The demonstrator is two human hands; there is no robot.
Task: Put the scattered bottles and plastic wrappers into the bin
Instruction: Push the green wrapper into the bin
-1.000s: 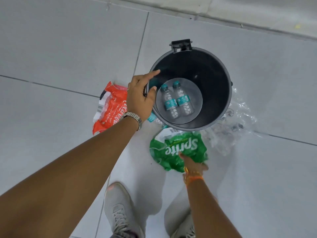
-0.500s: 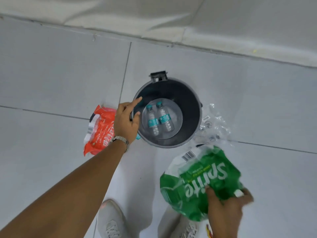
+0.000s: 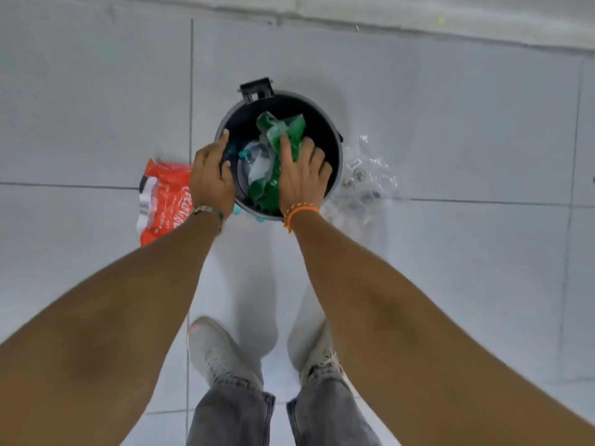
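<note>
A round black bin (image 3: 325,130) stands on the white tiled floor. My left hand (image 3: 211,178) grips its left rim, thumb inside. My right hand (image 3: 302,173) is over the bin's mouth, fingers closed on the crumpled green Sprite wrapper (image 3: 283,133), which lies partly inside the bin. A water bottle with a teal cap (image 3: 249,156) shows at the bin's bottom, mostly covered by the wrapper. A red Coca-Cola wrapper (image 3: 164,197) lies on the floor left of the bin. A clear plastic wrapper (image 3: 365,181) lies to the bin's right.
My two feet in grey shoes (image 3: 222,355) stand just in front of the bin. A pale wall base (image 3: 418,17) runs along the far edge of the floor. Something teal (image 3: 238,210) peeks out under the bin's near rim.
My right hand has lifted the green Sprite wrapper from the floor and brought it into the bin's mouth. My left hand has stayed on the bin's rim.
</note>
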